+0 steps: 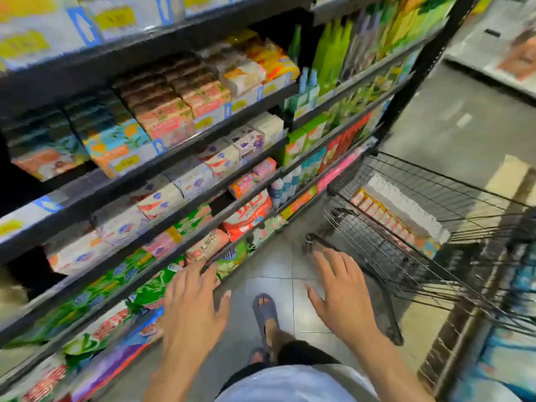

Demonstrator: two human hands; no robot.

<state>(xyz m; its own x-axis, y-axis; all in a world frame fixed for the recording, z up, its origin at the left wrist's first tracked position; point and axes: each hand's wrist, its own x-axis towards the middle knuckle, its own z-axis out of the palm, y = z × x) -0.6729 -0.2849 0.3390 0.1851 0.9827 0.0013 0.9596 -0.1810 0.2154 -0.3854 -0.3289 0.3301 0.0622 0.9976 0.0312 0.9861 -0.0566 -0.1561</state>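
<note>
My left hand [193, 306] hangs in the air with fingers spread, close to the edge of a low shelf [121, 294] stacked with green and white packs. My right hand [342, 294] is also spread and holds nothing, just short of the near end of a black wire shopping cart [412, 248]. Inside the cart lies a long white pack of tissue with an orange printed side [403, 213]. Neither hand touches anything that I can make out.
A tall black shelving unit [162, 158] full of boxed and bagged goods fills the left. Tiled floor [275, 265] runs between shelf and cart. My feet in grey slippers [265, 311] stand below the hands. Another display [510, 53] stands at far right.
</note>
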